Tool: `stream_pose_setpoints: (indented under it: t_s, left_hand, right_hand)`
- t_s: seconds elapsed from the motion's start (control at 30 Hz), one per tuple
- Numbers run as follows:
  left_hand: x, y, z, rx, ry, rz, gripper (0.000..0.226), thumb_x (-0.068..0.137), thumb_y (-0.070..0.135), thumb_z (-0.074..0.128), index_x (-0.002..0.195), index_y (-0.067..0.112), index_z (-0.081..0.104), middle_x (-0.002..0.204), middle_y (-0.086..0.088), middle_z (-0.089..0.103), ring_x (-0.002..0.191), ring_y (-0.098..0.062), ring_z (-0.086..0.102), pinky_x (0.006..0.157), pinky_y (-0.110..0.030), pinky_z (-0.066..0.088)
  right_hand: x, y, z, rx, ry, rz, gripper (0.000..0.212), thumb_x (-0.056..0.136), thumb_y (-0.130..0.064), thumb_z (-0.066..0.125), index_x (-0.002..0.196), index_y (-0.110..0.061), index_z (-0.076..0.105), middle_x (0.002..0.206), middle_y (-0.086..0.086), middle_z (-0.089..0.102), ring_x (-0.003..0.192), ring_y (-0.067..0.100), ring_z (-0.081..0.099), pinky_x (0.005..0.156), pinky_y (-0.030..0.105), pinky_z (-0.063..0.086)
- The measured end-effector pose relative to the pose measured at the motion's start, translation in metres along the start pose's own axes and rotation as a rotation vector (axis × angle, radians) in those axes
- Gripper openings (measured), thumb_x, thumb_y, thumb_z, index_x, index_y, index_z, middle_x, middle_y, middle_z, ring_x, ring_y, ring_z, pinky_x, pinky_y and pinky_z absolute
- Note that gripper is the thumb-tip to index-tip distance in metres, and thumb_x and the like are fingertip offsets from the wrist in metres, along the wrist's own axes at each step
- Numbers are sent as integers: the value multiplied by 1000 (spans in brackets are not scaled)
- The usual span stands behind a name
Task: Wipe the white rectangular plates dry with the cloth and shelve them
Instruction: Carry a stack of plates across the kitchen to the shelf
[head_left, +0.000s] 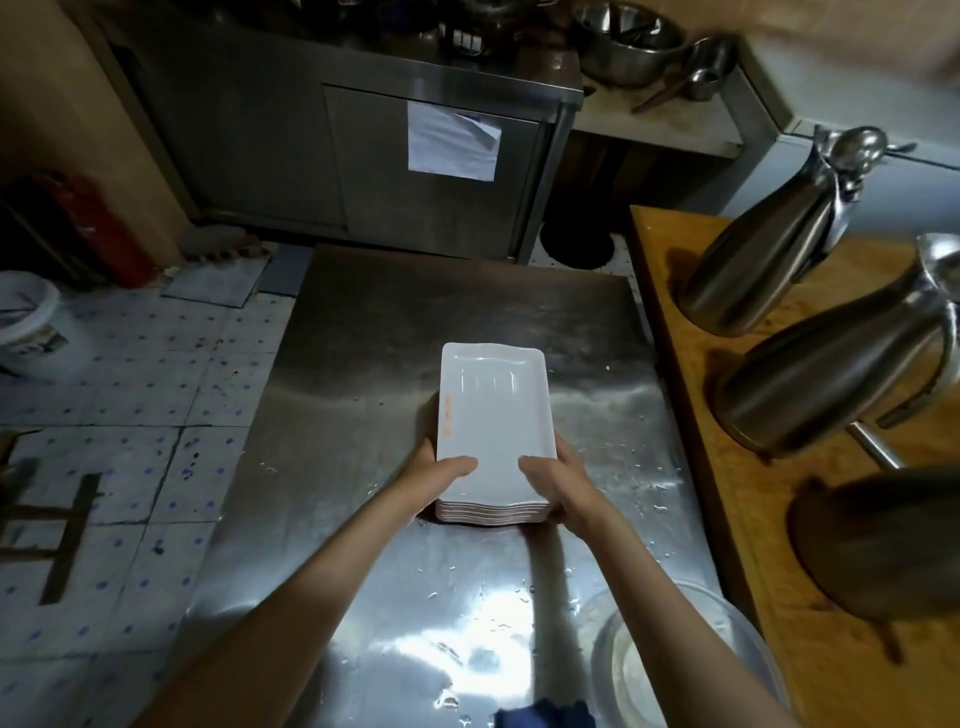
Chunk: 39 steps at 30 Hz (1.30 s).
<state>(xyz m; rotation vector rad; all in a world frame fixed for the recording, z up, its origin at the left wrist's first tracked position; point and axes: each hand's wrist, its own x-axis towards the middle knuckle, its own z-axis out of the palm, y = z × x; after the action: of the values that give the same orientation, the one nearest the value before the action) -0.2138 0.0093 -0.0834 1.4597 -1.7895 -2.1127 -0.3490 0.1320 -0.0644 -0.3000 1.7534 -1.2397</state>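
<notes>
A stack of several white rectangular plates (491, 410) sits in the middle of the wet steel table (363, 338). My left hand (434, 475) grips the stack's near left corner, thumb on the top plate and fingers down its side. At the near right corner my right hand (558, 480) holds it the same way. Whether the stack rests on the table or is lifted a little I cannot tell. A blue cloth (545, 714) lies at the table's near edge, partly cut off by the frame.
Two steel jugs (769, 244) (831, 364) stand on the wooden counter (691, 415) to the right. A clear bowl (691, 660) sits at the table's near right. A steel cabinet (363, 156) stands beyond the table, a white bucket (31, 322) on the tiled floor at left.
</notes>
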Motion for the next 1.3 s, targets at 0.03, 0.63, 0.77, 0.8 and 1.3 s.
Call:
stream_pose_setpoints:
  t_s: [0.03,0.63,0.77,0.8,1.3]
  left_hand:
    - [1,1,-1,-9,-7,-8,73,59,38,70,126,18,53,117,1,66,103,-15,63,94,-34,50]
    - [-9,1,-7,-110,-94,7,70,84,12,60,139,43,29,128,9,57,116,-23,53,97,-51,46]
    - [-21,1,-8,-144,-138,17,73,78,11,58,138,42,31,128,5,58,115,-24,55,90,-45,51]
    - [-25,2,-8,-148,-152,23,77,71,16,58,138,42,32,129,5,57,116,-24,54,92,-46,50]
    - [-82,34,20,-125,-269,190,85,64,14,59,141,34,28,124,5,57,111,-16,53,89,-35,49]
  right_hand:
    - [-2,0,1,5,-13,16,67,60,-16,58,127,-20,55,109,5,69,93,22,68,59,25,51]
    - [-20,7,9,138,-3,-6,62,79,4,60,130,-27,44,115,0,63,103,21,62,77,34,55]
    - [-30,12,12,178,46,6,66,80,7,59,134,-28,42,115,2,63,102,23,62,81,39,55]
    - [-33,13,12,197,45,8,67,80,7,59,134,-29,42,116,3,63,103,24,62,78,38,55]
    - [-110,-3,-13,251,194,-184,77,74,-2,68,135,-37,38,122,1,59,109,24,59,72,31,55]
